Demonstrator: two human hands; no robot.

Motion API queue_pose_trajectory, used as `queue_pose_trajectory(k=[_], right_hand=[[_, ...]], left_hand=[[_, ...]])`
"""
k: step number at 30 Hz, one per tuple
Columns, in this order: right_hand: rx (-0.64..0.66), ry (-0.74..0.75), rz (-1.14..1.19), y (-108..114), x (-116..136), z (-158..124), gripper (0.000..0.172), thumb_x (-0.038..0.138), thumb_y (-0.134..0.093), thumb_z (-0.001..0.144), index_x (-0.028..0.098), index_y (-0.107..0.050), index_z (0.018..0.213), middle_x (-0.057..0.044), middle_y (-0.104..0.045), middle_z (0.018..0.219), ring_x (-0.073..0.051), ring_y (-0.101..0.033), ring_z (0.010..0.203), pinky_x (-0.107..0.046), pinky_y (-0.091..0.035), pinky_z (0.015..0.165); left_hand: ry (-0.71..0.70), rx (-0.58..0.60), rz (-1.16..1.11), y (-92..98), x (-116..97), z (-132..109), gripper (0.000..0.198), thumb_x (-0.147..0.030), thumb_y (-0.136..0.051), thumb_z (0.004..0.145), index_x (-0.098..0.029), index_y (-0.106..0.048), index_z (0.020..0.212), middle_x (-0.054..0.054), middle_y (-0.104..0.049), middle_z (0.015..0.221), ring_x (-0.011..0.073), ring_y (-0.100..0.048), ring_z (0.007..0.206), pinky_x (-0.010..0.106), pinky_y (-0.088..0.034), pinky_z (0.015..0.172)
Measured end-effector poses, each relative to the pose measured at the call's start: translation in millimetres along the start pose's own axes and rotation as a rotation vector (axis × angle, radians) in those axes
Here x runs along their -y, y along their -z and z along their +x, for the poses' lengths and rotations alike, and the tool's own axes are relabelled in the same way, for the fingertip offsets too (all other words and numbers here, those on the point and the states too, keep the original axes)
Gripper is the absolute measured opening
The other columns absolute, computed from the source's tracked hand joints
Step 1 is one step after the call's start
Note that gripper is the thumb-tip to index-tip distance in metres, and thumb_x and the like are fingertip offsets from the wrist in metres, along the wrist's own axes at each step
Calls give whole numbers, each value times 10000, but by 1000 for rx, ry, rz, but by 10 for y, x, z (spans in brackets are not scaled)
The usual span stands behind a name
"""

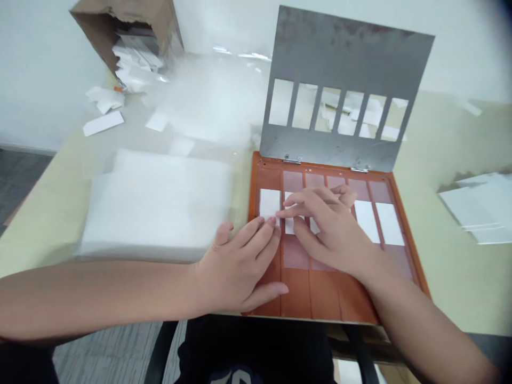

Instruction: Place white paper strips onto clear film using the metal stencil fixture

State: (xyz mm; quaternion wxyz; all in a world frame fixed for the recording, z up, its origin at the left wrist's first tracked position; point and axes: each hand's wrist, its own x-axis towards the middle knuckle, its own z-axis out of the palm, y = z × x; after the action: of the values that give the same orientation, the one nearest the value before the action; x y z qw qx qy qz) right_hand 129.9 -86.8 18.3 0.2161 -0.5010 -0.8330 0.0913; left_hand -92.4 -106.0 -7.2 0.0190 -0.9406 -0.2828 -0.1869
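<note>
An orange tray (320, 293) with several long slots lies at the table's near edge, its grey metal lid (352, 53) with several windows hinged upright behind it. White cards (378, 221) lie in the slots. My left hand (240, 266) lies flat on the tray's left edge, fingers stretched out, fingertips touching the leftmost white card (269, 202). My right hand (332, 224) rests palm down over the middle slots, fingers extended to the left and pressing on a white card (288, 224) partly hidden beneath them.
A blurred stack of white sheets (156, 202) sits left of the tray. A torn cardboard box (128, 37) spills white cards at the back left. More white cards (480, 208) lie at the right. Loose cards (103, 122) and plastic film litter the back of the table.
</note>
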Motion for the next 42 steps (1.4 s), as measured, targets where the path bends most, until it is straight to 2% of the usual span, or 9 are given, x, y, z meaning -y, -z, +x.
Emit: queue_pose_trajectory(k=[4, 9, 15, 21, 27, 31, 36, 39, 42], right_hand=[[-21, -7, 32, -13, -27, -18, 335, 59, -471, 854, 262, -498, 1119, 50, -796, 985, -197, -657, 984, -407, -235, 875], [-68, -38, 4, -49, -70, 8, 297, 65, -434, 890, 237, -521, 1116, 4, -777, 1111, -204, -650, 1033, -422, -241, 897], [21, -73, 95, -13, -63, 29, 288, 122, -424, 930, 241, -553, 1158, -19, -775, 1080, -224, -635, 1083, -458, -224, 958], [1, -99, -122, -135, -94, 100, 292, 323, -457, 1011, 227, -632, 1226, -101, -656, 1323, -301, -534, 1176, -487, -254, 926], [83, -155, -138, -186, -55, 165, 310, 408, -485, 997, 219, -646, 1182, -118, -613, 1339, -329, -483, 1188, -534, -254, 971], [90, -223, 16, -120, -15, 193, 253, 412, -499, 978, 224, -576, 1129, -106, -638, 1267, -300, -508, 1165, -516, -287, 981], [67, -272, 377, -73, -3, 183, 187, 400, -583, 936, 242, -515, 1010, -9, -701, 948, -196, -632, 889, -476, -341, 992], [27, -245, 526, -107, -9, 163, 236, 398, -664, 894, 261, -557, 1054, 0, -714, 1023, -162, -655, 828, -451, -395, 988], [-55, -213, 592, -101, -18, 137, 246, 373, -706, 869, 269, -611, 1072, -11, -706, 1111, -136, -647, 785, -395, -478, 906]], left_hand=[[3, 33, -18, -22, 8, -30, 711, -557, -195, 1046, -56, -565, 1390, 174, -604, 1416, 297, -507, 1277, 424, -297, 973], [2, 56, -8, -21, 11, -39, 713, -550, -172, 1051, -54, -539, 1409, 177, -580, 1448, 299, -499, 1297, 425, -299, 973], [6, 67, 9, -38, 18, -41, 736, -570, -163, 1047, -46, -527, 1414, 183, -561, 1469, 299, -491, 1309, 435, -294, 966], [-16, 66, 29, -13, 35, -32, 749, -579, -164, 1043, -42, -557, 1388, 191, -572, 1457, 297, -498, 1294, 438, -285, 967], [-48, 69, 51, 23, 47, -29, 754, -603, -258, 1027, -17, -537, 1411, 211, -563, 1456, 315, -497, 1296, 431, -276, 992], [-50, 4, 50, 20, 34, -31, 719, -566, -241, 1036, -30, -574, 1382, 197, -601, 1417, 301, -502, 1294, 438, -233, 1049], [-78, -46, 72, 32, 20, -30, 699, -551, -248, 1030, -45, -627, 1328, 186, -634, 1374, 285, -518, 1286, 427, -169, 1111], [-90, -46, 80, 41, 16, -26, 668, -535, -268, 1028, -57, -651, 1294, 185, -645, 1357, 280, -542, 1261, 428, -139, 1138], [-103, -56, 68, 47, 22, -22, 629, -515, -287, 1025, -84, -648, 1305, 174, -627, 1390, 280, -523, 1303, 428, -90, 1171]])
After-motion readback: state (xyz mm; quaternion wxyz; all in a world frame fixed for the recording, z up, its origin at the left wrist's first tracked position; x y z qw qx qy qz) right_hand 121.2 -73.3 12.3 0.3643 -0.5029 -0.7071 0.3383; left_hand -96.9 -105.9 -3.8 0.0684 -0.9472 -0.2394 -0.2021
